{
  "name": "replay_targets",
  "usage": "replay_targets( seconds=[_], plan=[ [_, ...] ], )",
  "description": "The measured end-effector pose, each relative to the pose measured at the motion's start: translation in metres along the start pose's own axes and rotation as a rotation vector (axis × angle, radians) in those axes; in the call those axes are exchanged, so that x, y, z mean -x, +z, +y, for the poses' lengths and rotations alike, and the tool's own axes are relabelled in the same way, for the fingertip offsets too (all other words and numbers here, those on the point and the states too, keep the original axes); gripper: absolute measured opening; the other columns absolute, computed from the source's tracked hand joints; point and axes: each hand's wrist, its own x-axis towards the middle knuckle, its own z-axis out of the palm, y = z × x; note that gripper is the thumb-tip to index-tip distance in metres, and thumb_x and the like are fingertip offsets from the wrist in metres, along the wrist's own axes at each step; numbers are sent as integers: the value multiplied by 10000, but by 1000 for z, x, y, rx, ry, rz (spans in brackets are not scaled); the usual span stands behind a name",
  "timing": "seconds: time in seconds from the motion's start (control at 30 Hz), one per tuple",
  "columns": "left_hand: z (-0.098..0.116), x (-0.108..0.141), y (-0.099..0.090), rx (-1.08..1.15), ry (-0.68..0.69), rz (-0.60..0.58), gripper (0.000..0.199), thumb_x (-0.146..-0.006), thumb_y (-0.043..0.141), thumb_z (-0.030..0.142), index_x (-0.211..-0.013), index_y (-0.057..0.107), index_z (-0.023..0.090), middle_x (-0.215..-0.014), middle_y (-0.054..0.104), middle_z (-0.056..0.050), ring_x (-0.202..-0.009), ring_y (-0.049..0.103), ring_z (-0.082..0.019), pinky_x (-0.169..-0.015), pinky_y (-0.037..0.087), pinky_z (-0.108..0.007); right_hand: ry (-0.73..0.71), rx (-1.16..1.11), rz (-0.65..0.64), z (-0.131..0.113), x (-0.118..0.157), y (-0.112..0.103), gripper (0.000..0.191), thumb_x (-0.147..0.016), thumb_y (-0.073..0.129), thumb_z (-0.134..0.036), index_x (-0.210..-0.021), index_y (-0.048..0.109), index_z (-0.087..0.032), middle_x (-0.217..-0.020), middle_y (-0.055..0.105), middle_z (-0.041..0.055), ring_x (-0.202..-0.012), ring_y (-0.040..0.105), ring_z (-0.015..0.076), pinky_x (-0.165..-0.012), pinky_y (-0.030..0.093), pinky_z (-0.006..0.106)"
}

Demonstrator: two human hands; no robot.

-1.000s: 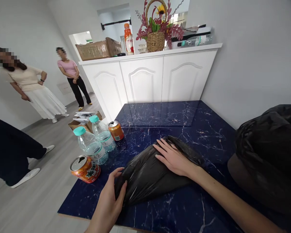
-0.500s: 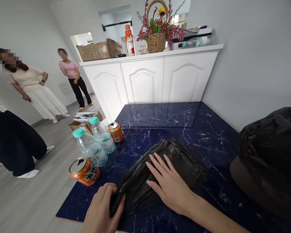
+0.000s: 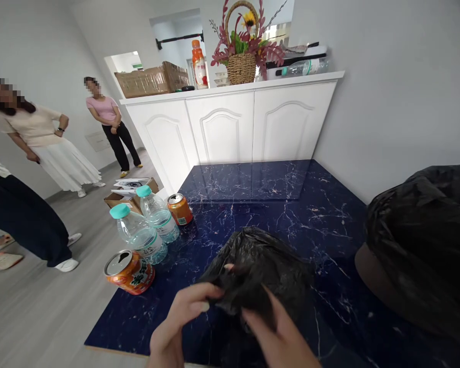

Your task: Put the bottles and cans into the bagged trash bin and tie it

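Note:
A black plastic bag (image 3: 268, 255) lies crumpled on the dark blue marble-patterned table (image 3: 253, 209). My left hand (image 3: 187, 306) pinches its gathered near end between thumb and fingers. On the right side of that same end, my right hand (image 3: 278, 324) grips the plastic, its fingers partly hidden and a little blurred. To the left stand a near orange drink can (image 3: 132, 273), two clear water bottles with teal caps (image 3: 140, 235) (image 3: 159, 214) and a farther orange can (image 3: 180, 209), all upright and apart from my hands.
At the right stands a bin lined with a black bag (image 3: 387, 225). Behind the table is a white cabinet (image 3: 226, 128) carrying a flower basket (image 3: 241, 69), a cardboard box (image 3: 149, 82) and an orange-capped bottle (image 3: 199, 66). Several people stand at the left; a box (image 3: 126, 194) sits beyond the bottles.
My right hand has left its flat, spread position on the bag and now grips the plastic. My left hand has moved right and up, and the bag's near end is bunched between both hands.

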Motion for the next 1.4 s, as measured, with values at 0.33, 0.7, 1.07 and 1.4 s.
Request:
replay_targets(
  seconds=[0.33,0.7,1.07,1.4],
  plan=[
    [-42,-44,34,-474,142,-757,791,-1076,539,550,-1725,184,269,-1781,283,-59,-1673,158,-345,-1329,246,-678,-11,77,370,-17,-19,-61,951,-919,749,-520,-1715,293,-268,-1719,415,100,-1538,468,325,-1252,428,509],
    [-50,-50,35,-387,133,-819,894,-1033,584,619,-1736,153,274,-1764,298,-106,-1641,246,-369,-1308,277,-675,-173,1130,-29,5,-4,-75,733,-1109,386,-605,-1722,236,-235,-1769,189,46,-1640,193,353,-1310,298,603],
    [-48,-63,22,-348,265,-677,251,-1119,507,276,-1239,727,261,-1188,822,-54,-1109,777,-226,-1041,573,-404,-509,1108,-158,4,17,-81,572,-1047,581,-269,-1614,522,-313,-1646,523,41,-1512,509,315,-1272,416,506],
    [-33,-68,34,-479,88,-326,179,-1108,532,307,-1240,622,228,-1103,800,-54,-950,777,-225,-855,592,-359,-75,569,35,-18,-8,-84,416,-1078,464,-532,-970,744,-244,-816,729,24,-746,694,242,-679,526,332]
  ],
)
